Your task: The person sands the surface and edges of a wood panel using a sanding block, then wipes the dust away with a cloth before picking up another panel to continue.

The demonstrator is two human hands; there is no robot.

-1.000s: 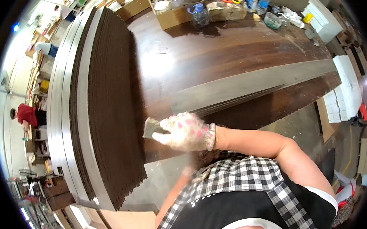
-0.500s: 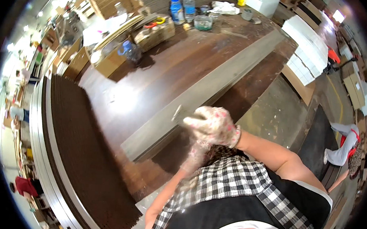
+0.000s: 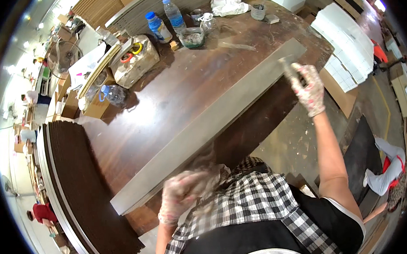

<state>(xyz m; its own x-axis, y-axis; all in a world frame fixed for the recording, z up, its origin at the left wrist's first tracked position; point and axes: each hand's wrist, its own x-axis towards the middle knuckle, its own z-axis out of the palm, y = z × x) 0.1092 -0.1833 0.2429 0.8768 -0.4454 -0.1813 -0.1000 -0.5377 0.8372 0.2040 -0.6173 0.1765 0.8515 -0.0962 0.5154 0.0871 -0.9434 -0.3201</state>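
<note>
Right hand (image 3: 308,88) grip clamped on scraper (image 3: 288,67) at grey plank (image 3: 212,123) far end; left hand (image 3: 182,194) blurred, grip unclear.

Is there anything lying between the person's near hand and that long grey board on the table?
Nothing visible does. The left hand, gloved and blurred, is right beside the near end of the long grey board. The right hand is at the board's far end, holding a small tool against it. Bottles stand farther back.

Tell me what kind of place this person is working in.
Most likely a woodworking or panel-finishing workshop. A long grey board lies across a dark, stained workbench, a tall stack of dark panels stands beside it, and the gloved right hand holds a flat scraper-like tool at the board's far end.
</note>
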